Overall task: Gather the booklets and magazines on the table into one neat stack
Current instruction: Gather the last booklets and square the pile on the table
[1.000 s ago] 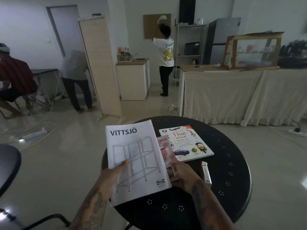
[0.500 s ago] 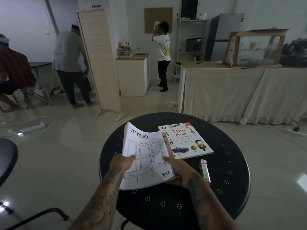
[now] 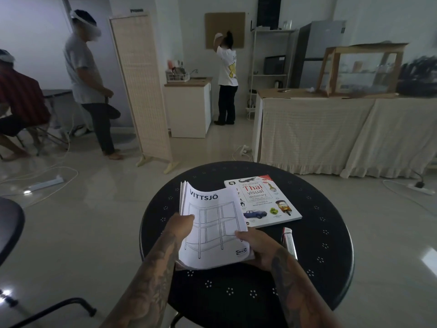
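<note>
Gripping the manual (image 3: 212, 229) at both side edges, left hand (image 3: 181, 224) and right hand (image 3: 256, 247); dictionary (image 3: 262, 201) lies just upper right, nearer the right hand, long axis slanting toward lower right.

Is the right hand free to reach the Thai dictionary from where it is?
Probably not yet: the right hand is gripping the VITTSJÖ booklet together with the left hand. The Thai dictionary lies just beyond, uncovered except its left edge.
</note>
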